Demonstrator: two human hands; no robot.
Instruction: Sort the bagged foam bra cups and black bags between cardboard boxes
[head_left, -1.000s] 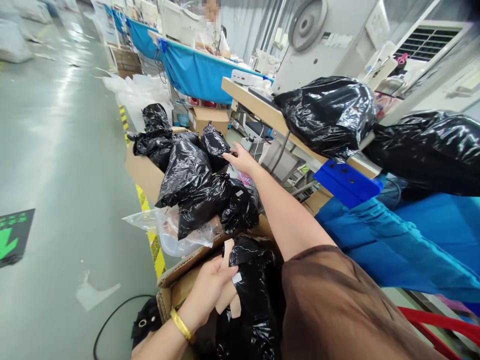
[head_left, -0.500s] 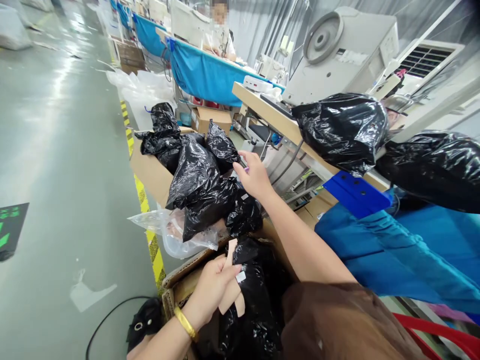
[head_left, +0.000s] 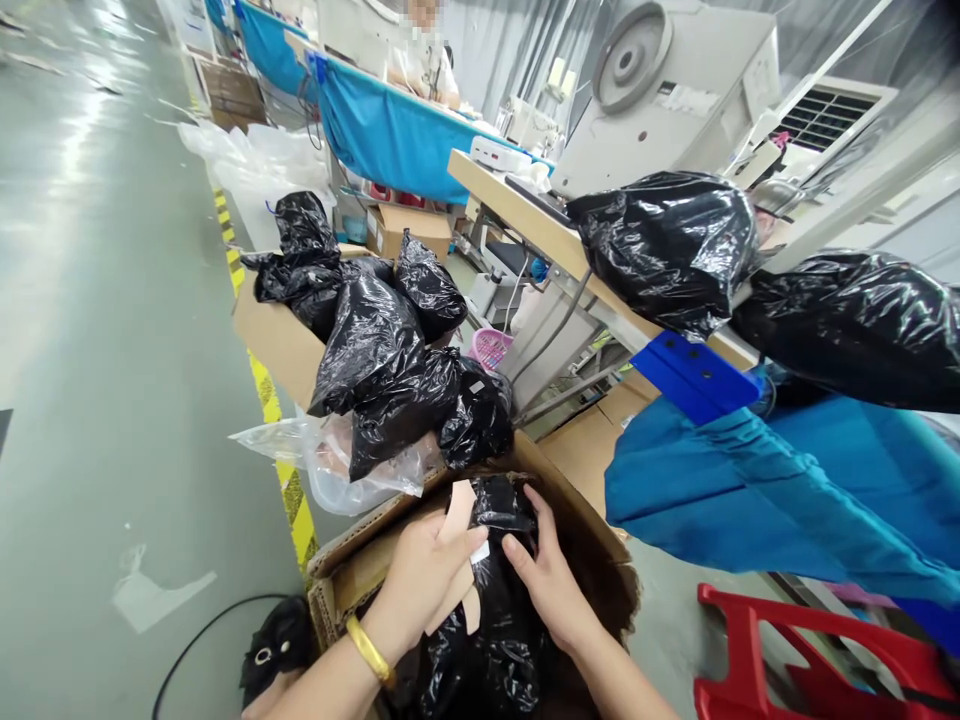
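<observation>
My left hand [head_left: 431, 570], with a gold bangle at the wrist, is closed on a flat, pale pink-beige cut-out piece [head_left: 459, 510] with several narrow arms. Below it lies a shiny black plastic bag [head_left: 495, 590] inside an open cardboard box [head_left: 622, 575]. My right hand [head_left: 551, 575] rests at the right side of this bag, thumb and fingers apart and curved around its upper part. A small white label on the bag shows beside my left thumb. Whether the right fingertips press into the plastic is hard to see.
More black bags [head_left: 375, 340] are heaped in another carton ahead. Clear plastic [head_left: 337, 465] lies beside it. Two black bags [head_left: 675, 245] rest on the machine table at right. A red stool [head_left: 739, 650] stands low right. Farther back, a person sits at a blue-draped table [head_left: 390, 135].
My right hand has come down from the heap of bags ahead to the bag in the near box. My left hand still grips the beige piece. The view has shifted slightly.
</observation>
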